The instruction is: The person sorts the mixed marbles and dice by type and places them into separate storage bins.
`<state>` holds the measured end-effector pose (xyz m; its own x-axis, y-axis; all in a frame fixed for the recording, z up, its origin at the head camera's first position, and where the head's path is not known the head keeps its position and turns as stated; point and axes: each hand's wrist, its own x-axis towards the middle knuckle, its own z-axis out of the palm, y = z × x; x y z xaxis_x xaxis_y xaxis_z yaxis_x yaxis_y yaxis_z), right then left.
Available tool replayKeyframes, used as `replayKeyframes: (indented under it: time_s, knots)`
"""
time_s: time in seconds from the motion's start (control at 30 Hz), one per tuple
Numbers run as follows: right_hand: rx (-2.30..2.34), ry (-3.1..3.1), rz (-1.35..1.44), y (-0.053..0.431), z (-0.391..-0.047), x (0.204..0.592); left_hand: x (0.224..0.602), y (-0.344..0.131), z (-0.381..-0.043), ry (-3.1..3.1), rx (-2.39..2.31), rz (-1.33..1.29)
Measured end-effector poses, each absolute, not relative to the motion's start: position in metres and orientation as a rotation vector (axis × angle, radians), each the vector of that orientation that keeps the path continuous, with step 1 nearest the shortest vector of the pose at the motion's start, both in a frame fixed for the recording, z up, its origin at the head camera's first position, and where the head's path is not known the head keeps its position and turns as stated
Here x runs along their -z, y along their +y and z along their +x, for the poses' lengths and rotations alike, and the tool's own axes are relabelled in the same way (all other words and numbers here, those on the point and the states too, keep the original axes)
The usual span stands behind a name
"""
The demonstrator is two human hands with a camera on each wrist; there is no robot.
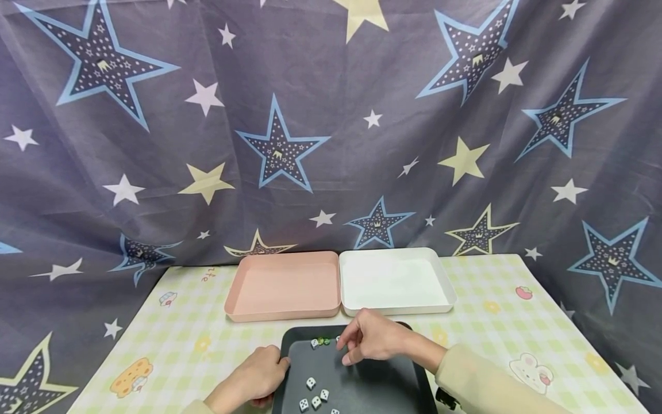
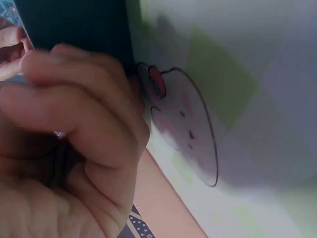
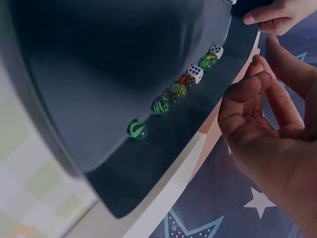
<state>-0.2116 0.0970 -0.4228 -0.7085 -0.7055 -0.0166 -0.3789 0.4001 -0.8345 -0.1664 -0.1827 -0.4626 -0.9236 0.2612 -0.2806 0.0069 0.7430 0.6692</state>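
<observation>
My left hand (image 1: 258,372) grips the left rim of a dark grey tray (image 1: 362,388), thumb at the edge. In the left wrist view its fingers (image 2: 94,104) curl against the tray's side. The right hand (image 1: 376,338) hovers over the tray's far part, fingers loosely bent. In the right wrist view, thumb and fingertips stand apart with nothing between them. Along the far inner wall run several glass marbles (image 3: 137,130), green, yellow and reddish, with white dice (image 3: 194,74) among them. Several more dice (image 1: 310,383) lie scattered in the near left part of the tray.
Behind the dark tray a pink tray (image 1: 289,287) and a white tray (image 1: 395,282) stand side by side. A green-checked cloth (image 1: 181,339) with cartoon prints covers the table. A star-patterned curtain (image 1: 331,144) hangs at the back.
</observation>
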Motion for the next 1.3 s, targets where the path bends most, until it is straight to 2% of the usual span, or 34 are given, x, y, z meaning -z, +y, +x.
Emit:
replayKeyframes:
  time_s: [1.3]
  knots:
    - [1.135,2.128,-0.952,0.083,-0.205,0.435,0.467,-0.187,-0.182,2.685,-0.967,0.241]
